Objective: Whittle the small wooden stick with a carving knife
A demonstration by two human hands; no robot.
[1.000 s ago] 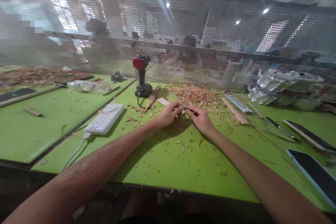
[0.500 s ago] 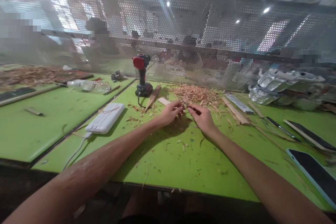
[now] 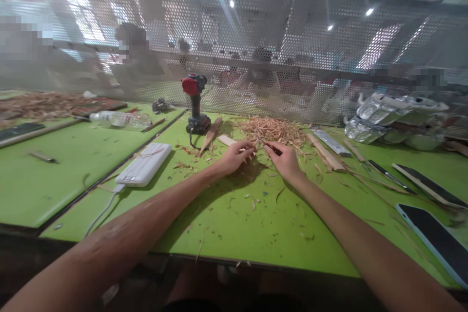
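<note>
Left hand: the left hand [image 3: 237, 157] hung over the middle of the tabletop [image 3: 252, 234], its fingers curled inward; whether they gripped anything could not be told.
Right hand: the right hand [image 3: 284, 160] stood just beside it, a narrow gap between them, fingers pinched closed on a slim dark tool [image 3: 271, 147] whose tip pointed toward the far edge.
Pale wood strip: the pale wood strip [image 3: 226, 140] ran behind the left hand, in the far half of the tabletop, its outer end toward the far left corner; the rest was hidden.
Shavings: a heap of shavings [image 3: 272, 129] lay beyond both hands, near the far edge, below a perforated screen [image 3: 310, 92].
Far left corner: a red and black drill [image 3: 196, 105] stood upright, a pointed wood piece [image 3: 211, 136] just beside it.
Left edge: a white power bank [image 3: 144, 165] lay near the dark seam, a white cable [image 3: 99, 218] running from it to the near edge.
Right side: a rounded wood stick [image 3: 327, 153] lay right of the heap; a phone [image 3: 435, 241] in a light blue case lay toward the near right corner.
</note>
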